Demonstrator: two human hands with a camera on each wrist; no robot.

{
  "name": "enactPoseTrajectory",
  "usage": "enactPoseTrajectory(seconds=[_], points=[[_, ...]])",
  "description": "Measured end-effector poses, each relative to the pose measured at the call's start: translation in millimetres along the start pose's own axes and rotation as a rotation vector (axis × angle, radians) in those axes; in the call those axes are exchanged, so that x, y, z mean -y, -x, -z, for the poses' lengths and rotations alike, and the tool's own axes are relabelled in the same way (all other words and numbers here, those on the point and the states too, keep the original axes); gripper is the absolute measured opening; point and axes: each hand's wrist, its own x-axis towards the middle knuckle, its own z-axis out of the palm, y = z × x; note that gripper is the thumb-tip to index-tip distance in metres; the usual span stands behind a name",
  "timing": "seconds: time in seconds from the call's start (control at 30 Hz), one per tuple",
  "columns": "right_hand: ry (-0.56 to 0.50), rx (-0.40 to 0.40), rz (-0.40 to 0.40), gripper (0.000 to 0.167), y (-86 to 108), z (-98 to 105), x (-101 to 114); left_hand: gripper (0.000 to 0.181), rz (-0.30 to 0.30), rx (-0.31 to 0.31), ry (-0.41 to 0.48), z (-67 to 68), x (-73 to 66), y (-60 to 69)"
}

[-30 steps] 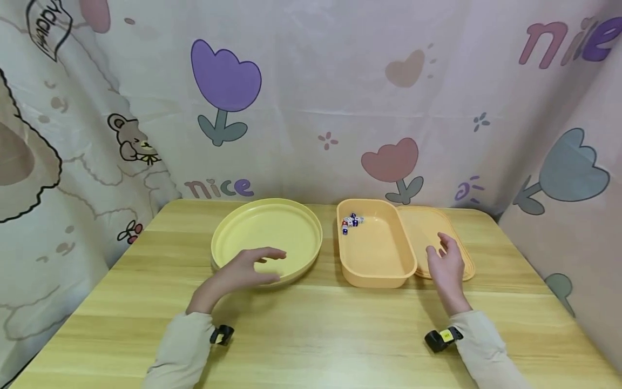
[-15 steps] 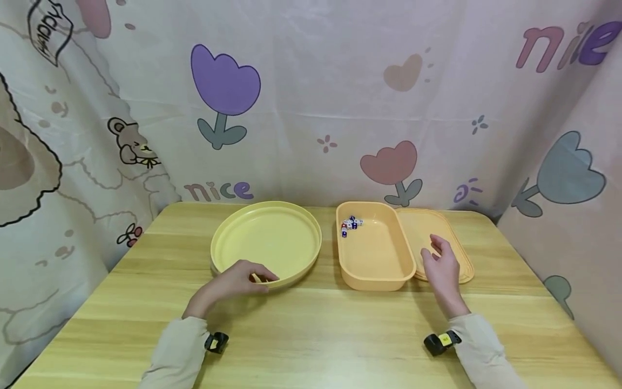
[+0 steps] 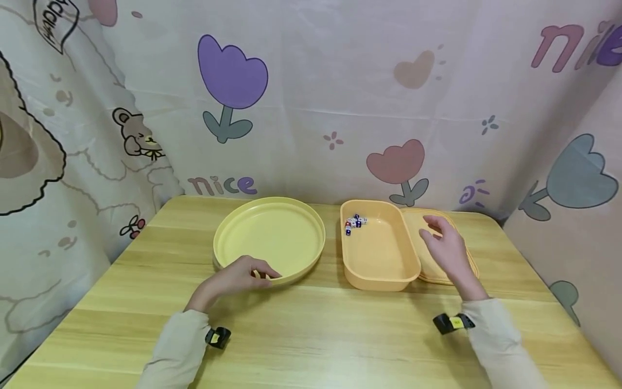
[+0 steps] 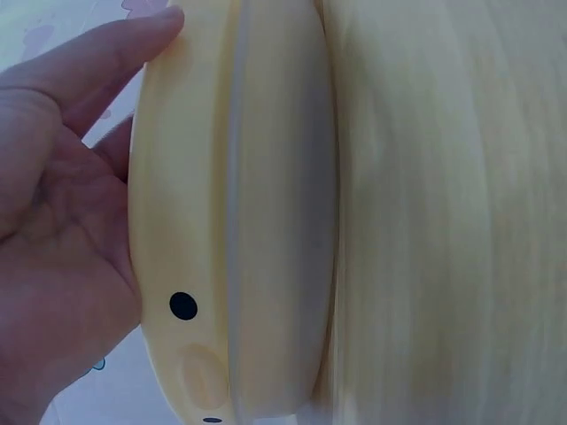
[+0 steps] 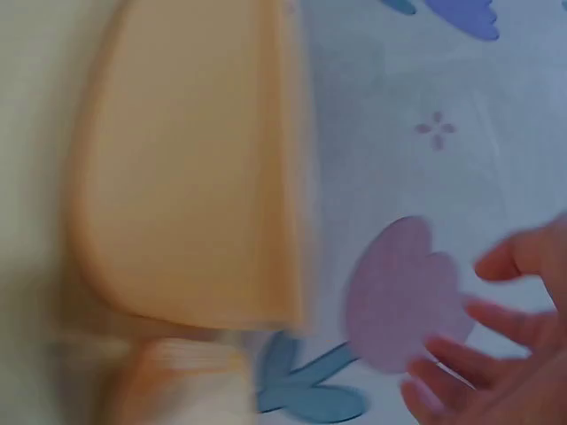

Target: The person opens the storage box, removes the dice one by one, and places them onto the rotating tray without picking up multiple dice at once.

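My left hand (image 3: pixel 243 276) is at the near rim of a round yellow tray (image 3: pixel 272 237). In the left wrist view the thumb lies on the outside of the tray's wall (image 4: pixel 182 204), and the other fingers go behind the rim, mostly hidden. My right hand (image 3: pixel 446 248) hovers over a flat orange lid (image 3: pixel 430 270) with relaxed, slightly bent fingers and nothing in them. Beside it stands an open orange rectangular box (image 3: pixel 381 254). Several small dice (image 3: pixel 355 222), white, blue and red, lie in the box's far left corner.
Tray, box and lid stand along the back of a wooden table (image 3: pixel 311 335), close to a patterned curtain (image 3: pixel 311 81). The lid lies partly behind the box's right side. A narrow gap separates the tray from the box.
My left hand has come down from above the tray to its near rim and closed on it. My right hand has shifted slightly up and stays over the lid.
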Motion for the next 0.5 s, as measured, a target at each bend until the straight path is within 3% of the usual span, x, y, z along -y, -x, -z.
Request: enactPoseTrajectory(seconds=[0.13,0.27,0.5], points=[[0.067,0.177,0.114,0.04,-22.3,6.8,23.6,0.019,-0.017,-0.001,-0.001,0.1,-0.2,-0.8],[0.091,0.305,0.188,0.035,-51.9,-2.4,39.7,0.019,-0.007,-0.002,0.003,1.1,0.2,-0.3],[-0.032,0.397,0.165,0.027,-89.2,-38.3,43.7,0.019,-0.014,0.006,0.005,-0.1,-2.4,-2.3]])
